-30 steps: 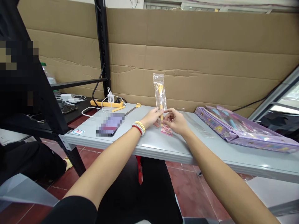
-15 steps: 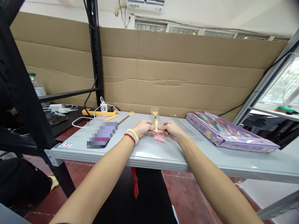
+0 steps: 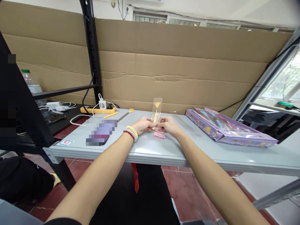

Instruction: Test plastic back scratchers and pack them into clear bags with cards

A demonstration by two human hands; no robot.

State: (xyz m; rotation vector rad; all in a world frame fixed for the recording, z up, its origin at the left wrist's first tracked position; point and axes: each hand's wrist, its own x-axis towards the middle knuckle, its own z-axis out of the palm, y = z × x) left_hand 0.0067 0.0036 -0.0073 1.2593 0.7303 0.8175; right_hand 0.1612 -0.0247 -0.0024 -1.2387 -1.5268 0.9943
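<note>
A small yellow back scratcher [image 3: 155, 117] with a hand-shaped head stands nearly upright inside a clear plastic bag [image 3: 160, 108]. My left hand [image 3: 143, 125] pinches the lower end of the bag and the handle. From the other side, my right hand [image 3: 169, 125] grips the bag's lower right edge with closed fingers. Just below the fingertips, a pink printed card [image 3: 159, 135] lies at the tabletop. Left of my hands, a second back scratcher [image 3: 124, 116], with a thin dark rod and yellow claw, rests on the table beside a phone [image 3: 102, 132].
A purple box [image 3: 243, 140] of wrapped items sits on the right of the grey table [image 3: 150, 156]. Clear plastic sleeves [image 3: 187, 126] lie beside it. A yellow power strip [image 3: 97, 110] with white cables and a yellow stick [image 3: 110, 115] are at back left. Cardboard [image 3: 164, 68] walls the rear.
The bagged back scratcher has risen slightly and shows its claw more clearly above my hands. My hands have come closer together around its lower end. The camera view has tilted a little downward.
</note>
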